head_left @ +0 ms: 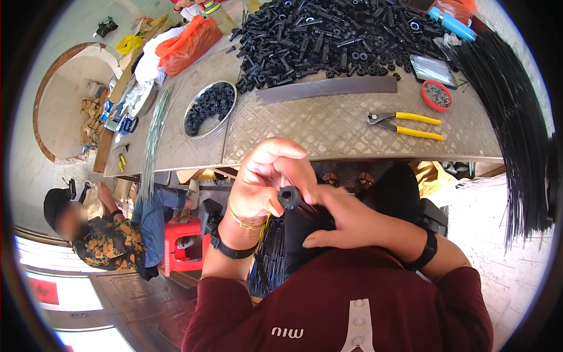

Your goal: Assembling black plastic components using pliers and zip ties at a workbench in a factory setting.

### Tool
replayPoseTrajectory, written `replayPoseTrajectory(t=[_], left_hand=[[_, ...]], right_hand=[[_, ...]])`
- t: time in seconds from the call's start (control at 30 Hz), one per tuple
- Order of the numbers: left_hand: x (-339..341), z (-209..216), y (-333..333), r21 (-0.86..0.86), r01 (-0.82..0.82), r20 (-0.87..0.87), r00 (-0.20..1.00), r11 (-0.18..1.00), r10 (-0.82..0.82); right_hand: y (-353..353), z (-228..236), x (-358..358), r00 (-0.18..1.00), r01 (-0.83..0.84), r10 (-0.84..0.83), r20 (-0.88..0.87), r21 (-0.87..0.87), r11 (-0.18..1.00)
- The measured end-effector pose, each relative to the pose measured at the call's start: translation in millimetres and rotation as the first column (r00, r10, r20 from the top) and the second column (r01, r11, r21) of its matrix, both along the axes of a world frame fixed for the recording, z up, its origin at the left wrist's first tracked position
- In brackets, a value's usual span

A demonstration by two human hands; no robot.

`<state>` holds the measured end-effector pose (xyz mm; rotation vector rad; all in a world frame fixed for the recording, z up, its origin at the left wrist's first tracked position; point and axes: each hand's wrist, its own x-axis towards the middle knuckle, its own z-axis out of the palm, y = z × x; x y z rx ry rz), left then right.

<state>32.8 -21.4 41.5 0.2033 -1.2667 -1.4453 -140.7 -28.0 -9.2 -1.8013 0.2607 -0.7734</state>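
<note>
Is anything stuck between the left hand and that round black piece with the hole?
No, nothing visible is in between: the left hand holds the black piece in its fingers. The right hand is close by, to the right.

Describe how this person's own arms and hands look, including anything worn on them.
The left hand is gloveless, with a thin gold-coloured bangle and a black band at the wrist. The right hand is gloveless too, with a black wristband. Both sleeves are short and maroon.
</note>
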Motion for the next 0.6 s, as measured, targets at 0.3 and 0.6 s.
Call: replayPoseTrajectory(t=[0.3,0.6], left_hand=[[-12,-7,20,0.218,-0.271,0.053,0.963,0.938,0.266],[9,6,11,-0.039,-0.056,0.359,0.931,0.998,0.066]], right_hand=[[-14,-20,8,0.952,-0.017,0.183,-0.245,0.556,0.831],[-21,-11,11,0.819,-0.328,0.516,-0.25,0.535,0.779]])
